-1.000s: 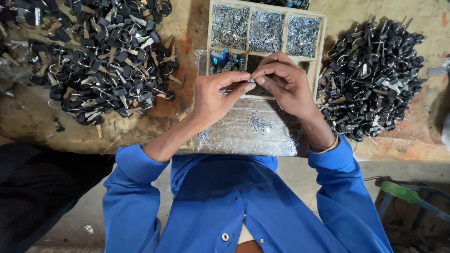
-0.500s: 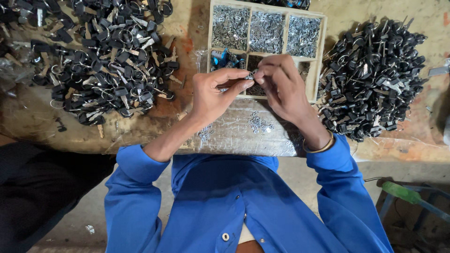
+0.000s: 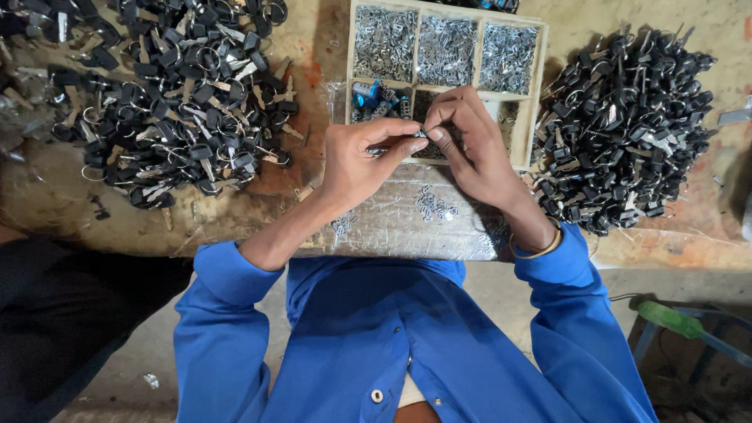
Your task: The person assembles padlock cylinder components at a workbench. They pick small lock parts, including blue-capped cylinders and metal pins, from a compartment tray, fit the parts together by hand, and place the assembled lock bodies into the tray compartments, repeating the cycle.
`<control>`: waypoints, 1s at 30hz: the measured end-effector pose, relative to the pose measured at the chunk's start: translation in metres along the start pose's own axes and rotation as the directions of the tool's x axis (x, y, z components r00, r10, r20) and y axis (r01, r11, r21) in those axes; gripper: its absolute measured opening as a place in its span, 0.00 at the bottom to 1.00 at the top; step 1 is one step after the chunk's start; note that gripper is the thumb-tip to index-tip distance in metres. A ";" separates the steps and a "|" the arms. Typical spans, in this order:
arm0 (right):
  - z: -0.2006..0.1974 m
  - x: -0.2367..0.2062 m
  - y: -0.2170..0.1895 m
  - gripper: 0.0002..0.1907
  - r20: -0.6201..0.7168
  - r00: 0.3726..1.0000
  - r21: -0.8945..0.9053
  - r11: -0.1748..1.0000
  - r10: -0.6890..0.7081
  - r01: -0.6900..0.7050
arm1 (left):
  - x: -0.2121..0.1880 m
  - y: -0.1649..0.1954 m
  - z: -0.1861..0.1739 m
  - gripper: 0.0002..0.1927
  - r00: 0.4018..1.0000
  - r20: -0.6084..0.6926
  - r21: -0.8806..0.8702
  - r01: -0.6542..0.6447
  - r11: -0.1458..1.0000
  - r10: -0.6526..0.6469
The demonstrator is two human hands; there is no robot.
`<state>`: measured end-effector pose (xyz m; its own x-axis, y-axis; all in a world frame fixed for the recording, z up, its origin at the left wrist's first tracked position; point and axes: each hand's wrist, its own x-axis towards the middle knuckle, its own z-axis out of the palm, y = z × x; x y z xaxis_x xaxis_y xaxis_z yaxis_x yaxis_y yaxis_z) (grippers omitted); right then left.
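Pinching one small metal part (image 3: 419, 135) between left hand (image 3: 364, 160) and right hand (image 3: 470, 145); key piles at ten o'clock (image 3: 164, 94) and two o'clock (image 3: 627, 125) look largely unworked.

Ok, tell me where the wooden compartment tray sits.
In the head view, the wooden compartment tray sits at top centre of the bench, just beyond both hands, between the left pile of keys and the right pile of keys.
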<state>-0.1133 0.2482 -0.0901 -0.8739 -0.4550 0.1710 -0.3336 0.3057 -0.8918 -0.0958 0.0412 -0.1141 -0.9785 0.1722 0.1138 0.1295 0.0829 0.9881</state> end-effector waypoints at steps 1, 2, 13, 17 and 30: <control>-0.001 0.000 0.000 0.04 0.009 1.000 -0.011 1.000 -0.003 0.003 | 0.000 0.000 0.000 0.09 1.000 -0.001 0.006 0.000 1.000 0.000; -0.001 0.000 0.000 0.04 0.005 1.000 0.011 1.000 0.003 -0.003 | 0.000 0.000 0.000 0.09 1.000 -0.001 0.012 0.000 1.000 0.000; -0.001 -0.003 0.006 0.04 0.014 1.000 0.083 0.996 0.019 -0.020 | 0.001 -0.001 0.000 0.10 1.000 -0.001 0.049 -0.022 0.999 0.022; 0.002 -0.003 0.006 0.03 0.002 1.000 0.115 0.993 0.027 -0.027 | 0.000 -0.002 0.000 0.10 1.000 0.006 0.036 -0.028 0.999 0.028; -0.010 0.000 0.001 0.04 -0.028 0.998 0.069 0.996 0.060 -0.058 | 0.002 0.000 -0.001 0.10 1.000 -0.004 0.064 -0.012 0.998 0.012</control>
<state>-0.1172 0.2564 -0.0865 -0.9019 -0.4124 0.1288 -0.2573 0.2731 -0.9269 -0.0974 0.0409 -0.1139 -0.9774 0.1696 0.1262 0.1512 0.1435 0.9780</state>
